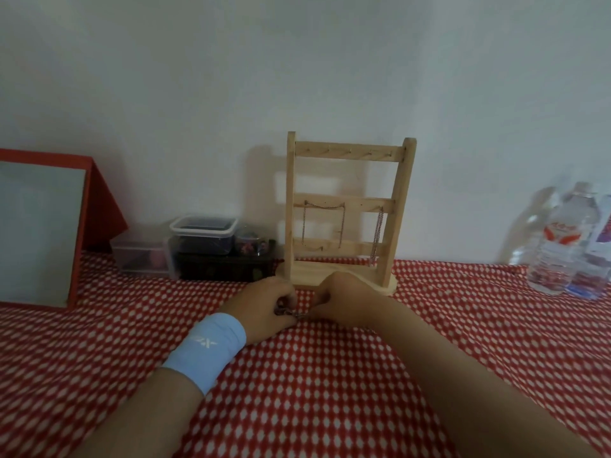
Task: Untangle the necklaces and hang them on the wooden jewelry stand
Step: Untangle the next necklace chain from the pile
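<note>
— Pinching the tangled necklace at frame centre with curled fingers of left hand and right hand, just below the wooden jewelry stand.

— Likely risking tightening the knot by tugging apart; maybe also knocking the hung chains loose.

There is one wooden jewelry stand with three crossbars. Two chains hang on it, a left chain and a right chain. Just in front of the stand, two hands, the left hand and the right hand, pinch one tangled chain.

Left of the stand are four containers: a clear box, a white-rimmed tub, a black box and a small jar. Farther left is one red-framed board.

Well right of the stand are two bottles, a nearer bottle and a farther bottle.
</note>
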The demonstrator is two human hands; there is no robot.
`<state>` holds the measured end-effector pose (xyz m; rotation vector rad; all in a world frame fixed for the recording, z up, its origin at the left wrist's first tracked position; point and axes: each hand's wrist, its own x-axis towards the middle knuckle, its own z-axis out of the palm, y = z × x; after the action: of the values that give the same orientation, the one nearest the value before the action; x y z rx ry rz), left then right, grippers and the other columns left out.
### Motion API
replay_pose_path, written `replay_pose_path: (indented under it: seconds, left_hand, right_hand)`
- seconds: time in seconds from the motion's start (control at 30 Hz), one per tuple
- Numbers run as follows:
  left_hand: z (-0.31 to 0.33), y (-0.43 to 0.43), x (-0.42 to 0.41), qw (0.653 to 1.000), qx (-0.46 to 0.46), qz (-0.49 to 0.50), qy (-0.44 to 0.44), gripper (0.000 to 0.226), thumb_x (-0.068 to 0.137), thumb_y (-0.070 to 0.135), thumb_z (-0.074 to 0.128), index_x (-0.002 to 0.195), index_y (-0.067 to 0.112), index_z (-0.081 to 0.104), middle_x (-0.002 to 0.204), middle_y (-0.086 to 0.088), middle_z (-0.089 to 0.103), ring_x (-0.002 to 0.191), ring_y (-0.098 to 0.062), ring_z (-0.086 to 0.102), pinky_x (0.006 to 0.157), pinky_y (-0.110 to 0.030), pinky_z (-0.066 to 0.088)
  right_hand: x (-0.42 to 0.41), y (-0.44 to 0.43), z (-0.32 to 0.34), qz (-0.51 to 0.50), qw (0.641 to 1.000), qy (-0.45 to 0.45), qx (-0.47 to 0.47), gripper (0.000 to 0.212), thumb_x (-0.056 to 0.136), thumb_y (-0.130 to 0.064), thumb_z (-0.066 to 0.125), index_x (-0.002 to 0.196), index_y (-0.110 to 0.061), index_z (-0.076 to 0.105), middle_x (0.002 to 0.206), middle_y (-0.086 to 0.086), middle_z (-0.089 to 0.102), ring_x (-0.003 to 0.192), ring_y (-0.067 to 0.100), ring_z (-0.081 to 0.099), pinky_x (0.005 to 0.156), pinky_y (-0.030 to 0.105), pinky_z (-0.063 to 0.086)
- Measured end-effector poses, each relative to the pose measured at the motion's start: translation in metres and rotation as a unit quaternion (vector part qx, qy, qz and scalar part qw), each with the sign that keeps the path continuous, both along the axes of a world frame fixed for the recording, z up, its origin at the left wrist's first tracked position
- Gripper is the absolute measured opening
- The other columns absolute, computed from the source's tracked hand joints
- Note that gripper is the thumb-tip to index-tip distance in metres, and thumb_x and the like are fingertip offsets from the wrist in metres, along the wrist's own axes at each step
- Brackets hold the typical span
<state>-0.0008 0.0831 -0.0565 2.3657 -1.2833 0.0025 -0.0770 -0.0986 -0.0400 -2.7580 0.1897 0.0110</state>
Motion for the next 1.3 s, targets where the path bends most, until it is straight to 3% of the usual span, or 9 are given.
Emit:
replay_pose_path:
  seconds: [0.23,0.33,0.5,0.63,0.73,1.0,1.13,1.2,1.3]
  left_hand:
    - [0.010,-0.009,0.004,0.998,0.057,-0.014,-0.026,0.014,0.088,0.036,0.065,0.098,0.029,0.071,0.102,0.014,0.060,0.088,-0.003,0.054,0.082,-0.021,0.047]
    - [0.012,-0.011,0.007,0.997,0.064,-0.004,-0.029,0.015,0.088,0.033,0.063,0.096,0.028,0.074,0.101,0.012,0.066,0.087,-0.004,0.058,0.083,-0.023,0.050]
    - [0.011,-0.009,0.009,0.999,0.041,-0.001,-0.009,0.011,0.087,0.032,0.063,0.090,0.027,0.072,0.094,0.015,0.066,0.084,-0.002,0.059,0.079,-0.021,0.050]
    - [0.005,-0.008,0.009,1.000,0.021,-0.006,0.006,0.014,0.091,0.036,0.057,0.091,0.031,0.070,0.094,0.017,0.064,0.086,0.000,0.058,0.083,-0.024,0.051]
    - [0.001,-0.009,0.011,0.999,0.002,-0.007,0.043,0.025,0.098,0.039,0.048,0.098,0.030,0.071,0.099,0.015,0.068,0.089,-0.001,0.060,0.087,-0.026,0.050]
    - [0.006,-0.013,0.011,0.997,0.058,-0.028,0.038,0.013,0.085,0.040,0.069,0.096,0.037,0.075,0.088,0.026,0.057,0.088,0.003,0.056,0.084,-0.018,0.046]
    - [0.002,-0.018,0.007,0.982,-0.035,0.000,0.184,0.006,0.086,0.031,0.069,0.084,0.028,0.074,0.090,0.017,0.067,0.089,0.001,0.060,0.081,-0.018,0.044]
    - [0.005,-0.019,0.007,0.942,-0.117,0.051,0.311,0.015,0.091,0.021,0.061,0.082,0.015,0.072,0.090,0.006,0.068,0.089,-0.011,0.062,0.081,-0.024,0.046]
    - [0.008,-0.015,0.014,0.883,-0.198,0.094,0.414,0.029,0.092,0.019,0.052,0.070,0.017,0.070,0.082,0.000,0.067,0.085,-0.019,0.061,0.084,-0.035,0.045]
  right_hand:
    - [-0.002,-0.011,0.013,0.020,0.999,0.034,0.012,0.024,0.101,-0.038,0.058,0.102,-0.027,0.079,0.076,-0.022,0.064,0.072,-0.005,0.057,0.055,0.006,0.038]
    - [-0.003,-0.018,0.018,0.054,0.997,0.054,0.019,0.020,0.099,-0.030,0.063,0.111,-0.030,0.079,0.078,-0.031,0.062,0.072,-0.016,0.055,0.058,-0.005,0.035]
    - [0.002,-0.021,0.022,0.104,0.991,0.080,-0.015,0.031,0.091,-0.029,0.074,0.120,-0.037,0.073,0.089,-0.034,0.060,0.077,-0.018,0.054,0.062,-0.003,0.037]
    - [0.009,-0.021,0.010,0.097,0.994,0.045,0.028,0.019,0.086,-0.036,0.079,0.104,-0.035,0.080,0.083,-0.032,0.065,0.074,-0.025,0.055,0.061,-0.002,0.039]
    - [0.013,-0.022,0.001,0.098,0.993,0.031,0.050,0.004,0.084,-0.034,0.081,0.087,-0.037,0.080,0.079,-0.027,0.069,0.076,-0.016,0.061,0.068,0.006,0.042]
    - [0.004,-0.029,-0.002,0.109,0.992,-0.015,0.065,0.014,0.082,-0.037,0.082,0.073,-0.040,0.071,0.075,-0.020,0.070,0.076,-0.005,0.065,0.063,0.010,0.049]
    - [-0.001,-0.031,0.001,0.103,0.987,-0.046,0.110,0.010,0.087,-0.033,0.078,0.079,-0.036,0.073,0.078,-0.026,0.071,0.075,-0.007,0.065,0.068,0.012,0.050]
    - [-0.003,-0.035,0.003,0.087,0.987,-0.054,0.120,0.004,0.089,-0.034,0.076,0.086,-0.031,0.075,0.086,-0.018,0.074,0.080,-0.003,0.066,0.074,0.016,0.052]
    - [-0.005,-0.039,0.001,0.085,0.990,-0.036,0.102,0.004,0.091,-0.033,0.074,0.087,-0.033,0.074,0.091,-0.014,0.074,0.081,-0.005,0.064,0.075,0.015,0.048]
